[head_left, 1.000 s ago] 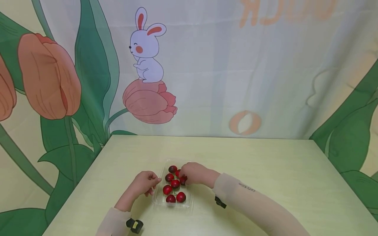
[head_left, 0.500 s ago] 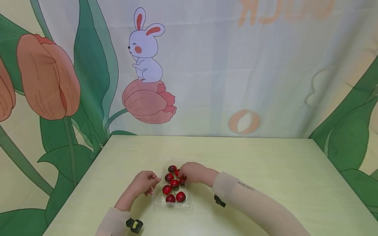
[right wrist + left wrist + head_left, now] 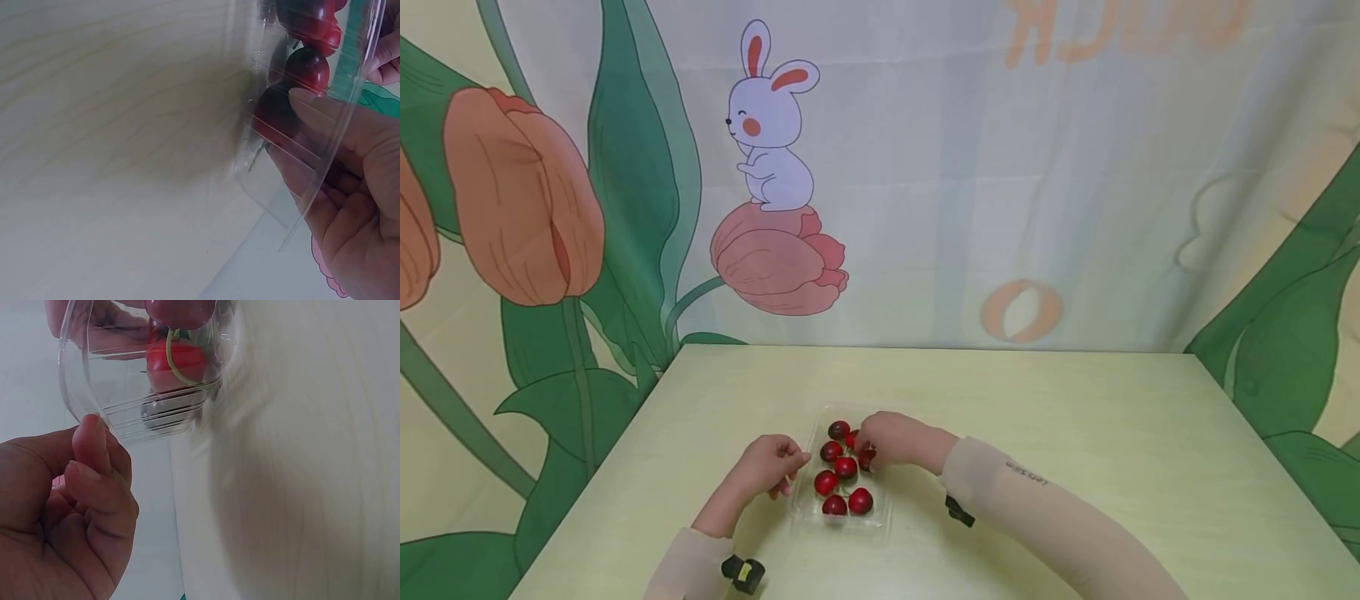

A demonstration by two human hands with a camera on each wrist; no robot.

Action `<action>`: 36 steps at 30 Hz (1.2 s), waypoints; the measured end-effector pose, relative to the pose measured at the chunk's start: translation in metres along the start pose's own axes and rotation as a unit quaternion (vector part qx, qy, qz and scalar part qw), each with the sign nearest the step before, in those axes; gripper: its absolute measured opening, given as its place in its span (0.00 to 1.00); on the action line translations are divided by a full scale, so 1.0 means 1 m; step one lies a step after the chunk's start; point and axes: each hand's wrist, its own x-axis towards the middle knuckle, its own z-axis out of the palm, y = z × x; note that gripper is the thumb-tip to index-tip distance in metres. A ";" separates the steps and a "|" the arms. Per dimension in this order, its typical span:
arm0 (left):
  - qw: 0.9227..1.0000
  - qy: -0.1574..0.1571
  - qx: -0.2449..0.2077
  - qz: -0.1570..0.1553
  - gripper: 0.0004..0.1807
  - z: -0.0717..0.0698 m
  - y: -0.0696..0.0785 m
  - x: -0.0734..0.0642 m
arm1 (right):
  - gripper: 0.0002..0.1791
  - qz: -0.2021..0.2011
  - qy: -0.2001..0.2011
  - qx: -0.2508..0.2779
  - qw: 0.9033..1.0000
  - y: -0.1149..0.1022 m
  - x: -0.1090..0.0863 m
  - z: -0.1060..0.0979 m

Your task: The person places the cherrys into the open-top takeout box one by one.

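A clear plastic box (image 3: 805, 517) with several red to dark-red cherries (image 3: 846, 467) in it sits on the table. At its left side my left hand (image 3: 769, 465) pinches the rim between thumb and forefinger; in the left wrist view the fingertips meet at the rim's corner, other fingers curled. My right hand (image 3: 891, 439) reaches over the right rim into the box. The right wrist view shows its thumb and a finger pinching a dark cherry (image 3: 272, 115) low inside the box. Green stems show among the fruit. Part of the far-right cherries is hidden behind the right hand.
The pale yellow table (image 3: 1075, 467) runs back to a hanging cloth (image 3: 910, 167) printed with tulips and a rabbit. Small black wrist cameras sit by both beige sleeves (image 3: 1037, 508).
Almost nothing moves. Both hands keep their places at the box, and the cherries lie as before; the whole picture shifts slightly.
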 end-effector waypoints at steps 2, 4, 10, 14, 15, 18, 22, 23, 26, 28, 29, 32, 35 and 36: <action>1.000 0.001 0.000 0.000 0.10 0.000 0.001 0.000 | 0.08 -0.001 0.001 0.000 1.000 0.001 0.000 0.000; 1.000 0.001 0.000 0.000 0.10 0.001 0.001 0.000 | 0.07 -0.004 0.001 -0.001 1.000 0.001 0.000 0.000; 1.000 0.003 0.002 -0.005 0.10 0.001 0.001 0.001 | 0.05 -0.018 0.002 0.002 1.000 0.002 -0.001 -0.001; 1.000 0.002 0.001 -0.006 0.10 0.001 0.001 0.001 | 0.06 -0.022 0.008 0.013 1.000 0.004 -0.001 -0.001; 1.000 0.001 0.000 -0.005 0.10 0.001 0.001 0.001 | 0.07 -0.023 0.011 0.018 1.000 0.004 -0.001 -0.001; 1.000 0.000 -0.002 -0.005 0.10 0.001 0.001 0.001 | 0.07 -0.027 0.021 0.040 0.999 0.005 -0.002 -0.001; 1.000 -0.001 -0.004 -0.006 0.10 0.001 0.001 0.001 | 0.07 -0.036 0.049 0.066 0.996 0.005 -0.004 0.000; 1.000 0.000 -0.004 -0.006 0.10 0.001 0.000 0.001 | 0.07 -0.038 0.058 0.070 0.995 0.005 -0.006 0.000; 1.000 0.002 -0.004 -0.007 0.10 0.002 -0.001 0.002 | 0.08 -0.048 0.093 0.076 0.992 0.006 -0.011 0.000; 1.000 0.002 -0.005 -0.008 0.10 0.002 -0.002 0.002 | 0.09 -0.050 0.119 0.080 0.988 0.006 -0.015 -0.001; 1.000 0.001 -0.005 -0.008 0.10 0.003 -0.002 0.002 | 0.10 -0.050 0.131 0.086 0.986 0.006 -0.018 -0.001; 1.000 0.000 -0.007 -0.009 0.11 0.003 -0.004 0.003 | 0.12 -0.043 0.162 0.115 0.979 0.007 -0.029 0.000; 1.000 0.001 -0.009 -0.011 0.11 0.004 -0.004 0.002 | 0.13 -0.034 0.194 0.162 0.967 0.007 -0.041 0.003; 1.000 0.002 -0.009 -0.011 0.11 0.004 -0.004 0.002 | 0.13 -0.031 0.207 0.178 0.961 0.008 -0.045 0.005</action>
